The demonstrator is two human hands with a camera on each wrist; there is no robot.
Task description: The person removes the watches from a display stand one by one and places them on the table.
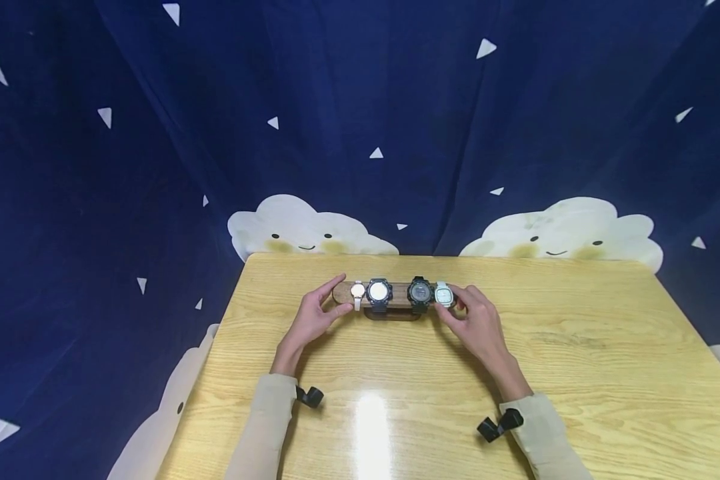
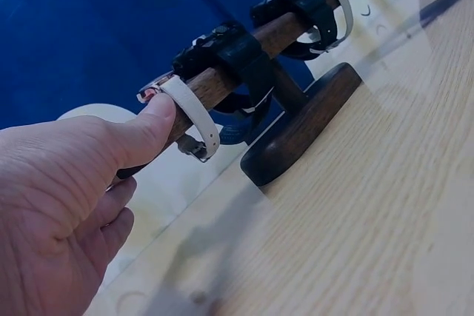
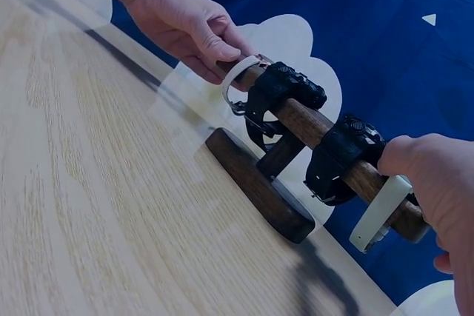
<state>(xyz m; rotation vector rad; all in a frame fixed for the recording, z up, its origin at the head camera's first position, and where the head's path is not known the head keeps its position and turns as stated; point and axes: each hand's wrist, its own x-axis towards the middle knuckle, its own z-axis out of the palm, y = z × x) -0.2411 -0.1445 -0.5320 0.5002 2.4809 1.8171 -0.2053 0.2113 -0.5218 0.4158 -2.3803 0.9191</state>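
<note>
A dark wooden watch stand [image 1: 400,293] carries a row of watches along its crossbar. At the left end sits a small watch with a white strap [image 2: 194,112], then a black watch with a bright dial [image 1: 379,291]. Right of the centre is a black digital watch [image 1: 420,292], and a pale mint watch [image 1: 444,296] circles the bar near its right end. My left hand [image 1: 312,320] grips the bar's left end, thumb beside the white strap. My right hand [image 1: 477,327] pinches the mint watch between thumb and fingers.
The stand's base [image 2: 300,135] rests on a light wooden table [image 1: 576,347] near its back edge. Behind the table hangs a dark blue curtain [image 1: 348,80] with white triangles and clouds. Black wrist-worn cameras [image 1: 501,425] stick out at both sleeves.
</note>
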